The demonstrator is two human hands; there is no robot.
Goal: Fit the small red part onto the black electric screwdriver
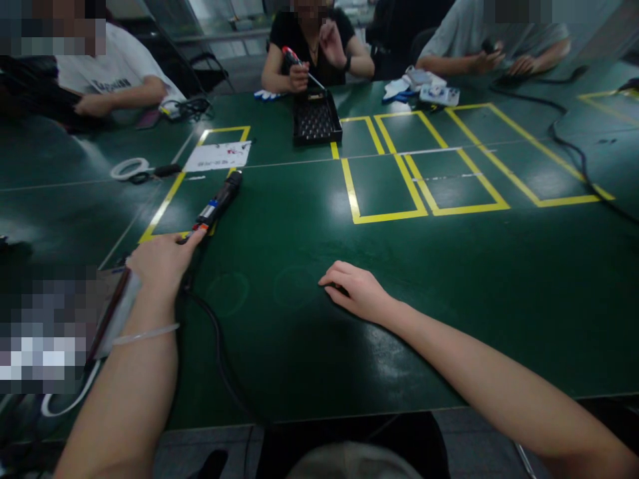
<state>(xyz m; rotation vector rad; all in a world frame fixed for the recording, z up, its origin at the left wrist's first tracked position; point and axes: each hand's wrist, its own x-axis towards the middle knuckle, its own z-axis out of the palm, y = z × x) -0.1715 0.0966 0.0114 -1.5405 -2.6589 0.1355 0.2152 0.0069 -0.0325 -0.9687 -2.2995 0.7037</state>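
My left hand [164, 256], a pale band at its wrist, reaches out on the left and is wrapped round the rear end of a black corded electric screwdriver [217, 205]. The tool has a blue and white label and an orange part by my thumb. It points away from me, over a yellow-taped rectangle. From near my hand a black cord [217, 332] runs toward the table's front edge. My right hand [357, 289] rests on the green table [299, 219], fingers loosely bent with a small gap to the thumb. Nothing shows in it.
Several yellow tape outlines [389, 217] mark the table. A white sheet [218, 156] and a coiled white cable [128, 168] lie left. Across sits a person holding a screwdriver [294, 58] over a black tray [318, 123]. Two other people sit either side. A dark cable [574, 146] lies right.
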